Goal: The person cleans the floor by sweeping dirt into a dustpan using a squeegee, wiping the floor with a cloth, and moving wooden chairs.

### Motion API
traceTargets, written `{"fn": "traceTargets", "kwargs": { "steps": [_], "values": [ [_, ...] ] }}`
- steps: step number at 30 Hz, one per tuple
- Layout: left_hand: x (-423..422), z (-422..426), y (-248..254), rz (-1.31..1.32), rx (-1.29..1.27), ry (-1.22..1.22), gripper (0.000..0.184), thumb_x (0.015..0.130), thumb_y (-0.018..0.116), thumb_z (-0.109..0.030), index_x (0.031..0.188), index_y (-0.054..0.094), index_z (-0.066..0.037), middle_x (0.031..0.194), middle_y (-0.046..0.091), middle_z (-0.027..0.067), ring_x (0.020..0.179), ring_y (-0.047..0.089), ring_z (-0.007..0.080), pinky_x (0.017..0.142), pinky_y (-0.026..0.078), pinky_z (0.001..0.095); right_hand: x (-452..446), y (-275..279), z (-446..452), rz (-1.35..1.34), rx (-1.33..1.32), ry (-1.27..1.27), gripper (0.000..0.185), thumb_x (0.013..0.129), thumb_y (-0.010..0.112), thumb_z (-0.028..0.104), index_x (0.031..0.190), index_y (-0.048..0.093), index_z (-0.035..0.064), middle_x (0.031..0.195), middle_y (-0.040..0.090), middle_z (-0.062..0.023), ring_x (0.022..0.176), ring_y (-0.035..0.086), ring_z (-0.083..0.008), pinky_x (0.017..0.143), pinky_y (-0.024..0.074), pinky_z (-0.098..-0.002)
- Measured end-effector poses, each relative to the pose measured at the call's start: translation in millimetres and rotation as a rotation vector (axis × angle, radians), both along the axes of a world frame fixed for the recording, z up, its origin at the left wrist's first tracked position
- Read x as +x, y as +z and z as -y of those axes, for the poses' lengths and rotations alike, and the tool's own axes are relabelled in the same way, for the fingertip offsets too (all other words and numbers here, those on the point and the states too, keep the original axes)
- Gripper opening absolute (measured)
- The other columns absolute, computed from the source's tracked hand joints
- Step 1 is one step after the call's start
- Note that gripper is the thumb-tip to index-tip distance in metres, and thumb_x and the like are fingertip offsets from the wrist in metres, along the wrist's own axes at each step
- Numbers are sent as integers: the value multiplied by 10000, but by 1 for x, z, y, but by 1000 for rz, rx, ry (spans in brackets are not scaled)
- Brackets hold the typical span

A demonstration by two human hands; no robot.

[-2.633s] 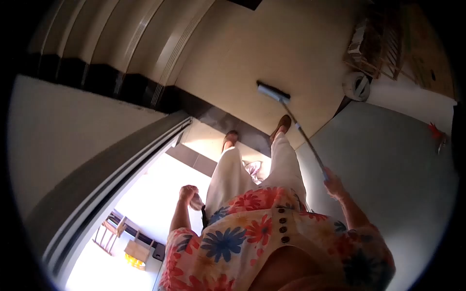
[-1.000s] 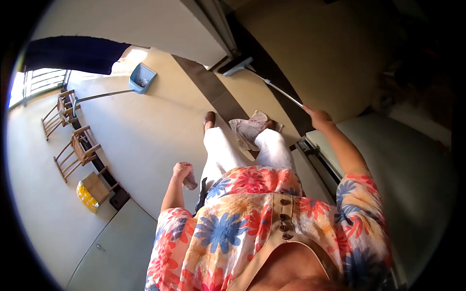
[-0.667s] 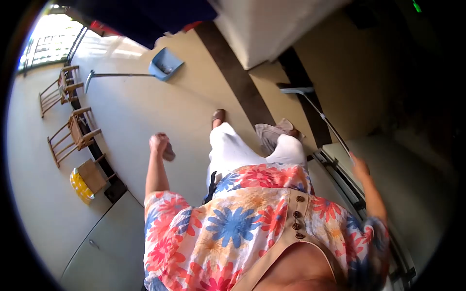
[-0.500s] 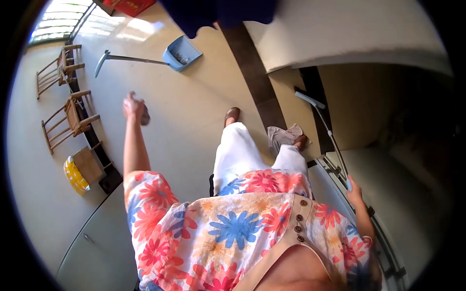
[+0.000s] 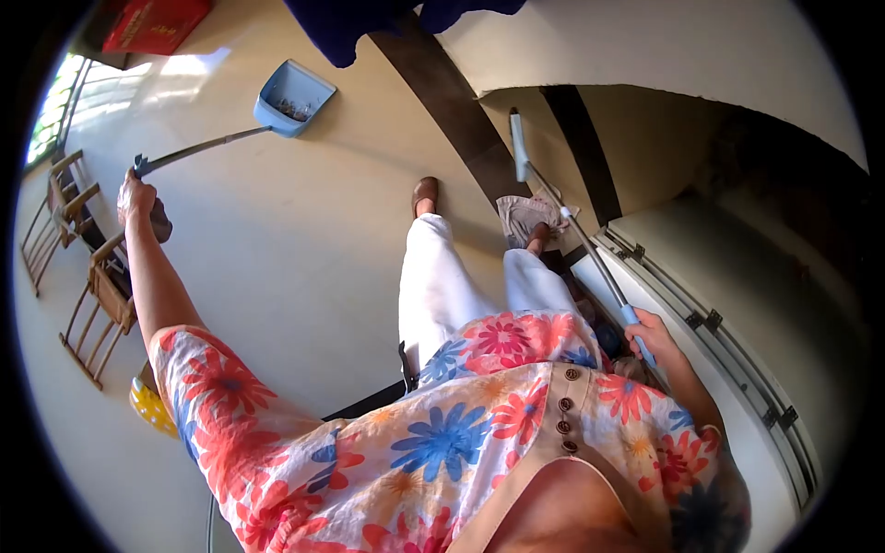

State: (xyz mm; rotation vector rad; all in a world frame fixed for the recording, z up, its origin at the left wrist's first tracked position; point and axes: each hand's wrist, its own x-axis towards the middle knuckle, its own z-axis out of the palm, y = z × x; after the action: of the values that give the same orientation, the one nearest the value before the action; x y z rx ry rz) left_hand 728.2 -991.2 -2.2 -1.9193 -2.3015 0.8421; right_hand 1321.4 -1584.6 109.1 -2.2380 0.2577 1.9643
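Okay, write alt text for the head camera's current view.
Someone in a flowered shirt holds a broom in the right hand, while the left hand, clutching a dark bundle, meets the handle end of a blue dustpan with debris in it. One foot is on a crumpled cloth.

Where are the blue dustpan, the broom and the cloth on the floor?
Blue dustpan (image 5: 278, 120): head view, on the pan's body near the handle.
Broom (image 5: 519, 146): head view, on its pale blue head.
Cloth (image 5: 522, 214): head view, on its crumpled part beside the shoe.
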Motion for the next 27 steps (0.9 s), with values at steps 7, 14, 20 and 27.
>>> {"fn": "traceTargets", "kwargs": {
  "steps": [7,14,20,27],
  "values": [
    [51,35,32,-53,-242,-30,263,609,638,-215,836,629,-83,821,626,122,801,606,252,711,475,362,-34,-50,-25,-315,247,-155,109,817,465,146,865,462,48,607,471,-22,398,434,-79,325,354,-213],
    [50,78,35,39,-194,37,254,581,618,-247,786,638,-98,741,633,85,737,611,240,665,478,360,-72,-151,-84,-510,233,-396,92,851,454,217,859,432,128,635,442,-5,435,390,-68,333,306,-207],
    [27,111,61,0,-150,-56,334,600,641,-362,788,647,-87,743,622,129,742,599,286,679,464,384,-22,-147,-15,-518,167,-443,60,863,431,195,877,438,137,602,446,-31,395,365,-87,316,257,-218],
    [50,153,107,5,-62,-47,380,581,654,-438,799,640,-127,783,622,98,764,590,277,673,461,388,81,-104,45,-209,92,-322,263,808,529,205,1039,430,128,615,491,-59,394,405,-103,308,292,-242]
  ]
}}
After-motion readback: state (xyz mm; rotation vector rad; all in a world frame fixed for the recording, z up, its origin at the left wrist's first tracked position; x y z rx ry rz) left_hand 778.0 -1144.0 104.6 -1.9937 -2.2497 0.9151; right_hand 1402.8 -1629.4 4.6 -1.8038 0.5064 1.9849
